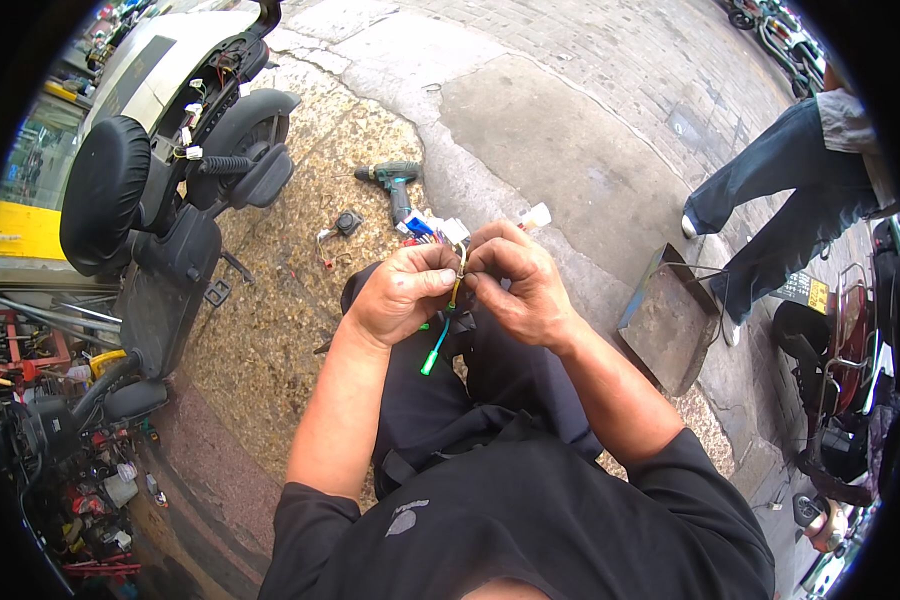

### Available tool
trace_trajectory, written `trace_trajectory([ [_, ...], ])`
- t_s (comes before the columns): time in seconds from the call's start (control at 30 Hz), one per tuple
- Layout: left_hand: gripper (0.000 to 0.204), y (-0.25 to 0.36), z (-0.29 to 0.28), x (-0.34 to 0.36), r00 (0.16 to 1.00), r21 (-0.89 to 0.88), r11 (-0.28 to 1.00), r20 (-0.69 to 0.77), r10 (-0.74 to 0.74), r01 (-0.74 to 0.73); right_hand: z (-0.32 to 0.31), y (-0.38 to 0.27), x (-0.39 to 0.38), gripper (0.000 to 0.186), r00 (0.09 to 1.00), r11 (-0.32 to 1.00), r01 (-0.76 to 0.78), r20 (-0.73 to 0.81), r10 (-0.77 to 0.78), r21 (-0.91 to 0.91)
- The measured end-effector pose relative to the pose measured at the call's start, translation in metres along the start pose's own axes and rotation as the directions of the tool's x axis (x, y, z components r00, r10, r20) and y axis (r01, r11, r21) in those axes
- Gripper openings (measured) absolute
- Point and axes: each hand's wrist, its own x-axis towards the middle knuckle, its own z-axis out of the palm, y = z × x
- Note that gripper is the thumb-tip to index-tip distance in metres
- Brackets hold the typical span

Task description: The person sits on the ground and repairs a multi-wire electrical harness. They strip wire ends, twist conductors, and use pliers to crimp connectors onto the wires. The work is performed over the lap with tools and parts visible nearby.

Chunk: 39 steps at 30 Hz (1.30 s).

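Note:
A bundle of thin wires runs between my two hands above my lap. My left hand [402, 288] pinches the yellow wire [456, 292] between thumb and fingers. Close beside it, my right hand [522, 288] has its fingertips closed on the same wires; what lies right between the fingertips is partly hidden. A bright green connector [430, 362] hangs below on a blue-green lead. White plugs [454, 231] and a blue connector [418, 228] stick out beyond the left fingers. Another white connector [536, 217] shows past the right knuckles.
A cordless drill [398, 187] and a small black round part [348, 222] lie on the ground ahead. At left leans a partly stripped scooter [170, 270]; loose parts [100, 500] pile below it. A metal dustpan [670, 325] stands right, near a person in jeans [780, 195].

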Motion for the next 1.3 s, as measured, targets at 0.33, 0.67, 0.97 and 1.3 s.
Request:
trace_trajectory([
  [0.33, 0.008, 0.013, 0.018, -0.003, 0.967, 0.563, 0.822, -0.148, 0.208, -0.091, -0.003, -0.001, -0.002, 0.012, 0.999, 0.993, 0.044, 0.015, -0.042, -0.106],
  [0.67, 0.009, 0.020, 0.016, -0.003, 0.996, 0.319, 0.947, -0.088, -0.004, 0.032, -0.002, -0.002, -0.003, 0.014, 0.997, 0.992, 0.081, 0.015, -0.080, -0.092],
  [0.97, 0.006, 0.031, 0.034, -0.004, 0.969, 0.767, 0.641, -0.151, 0.196, -0.010, 0.001, -0.003, -0.002, 0.013, 0.992, 0.980, 0.126, -0.012, -0.129, -0.151],
  [1.3, 0.010, 0.005, 0.069, -0.010, 0.751, 0.963, -0.266, 0.142, 0.645, 0.046, 0.004, 0.003, 0.002, 0.010, 0.983, 0.971, 0.155, -0.064, -0.169, -0.182],
])
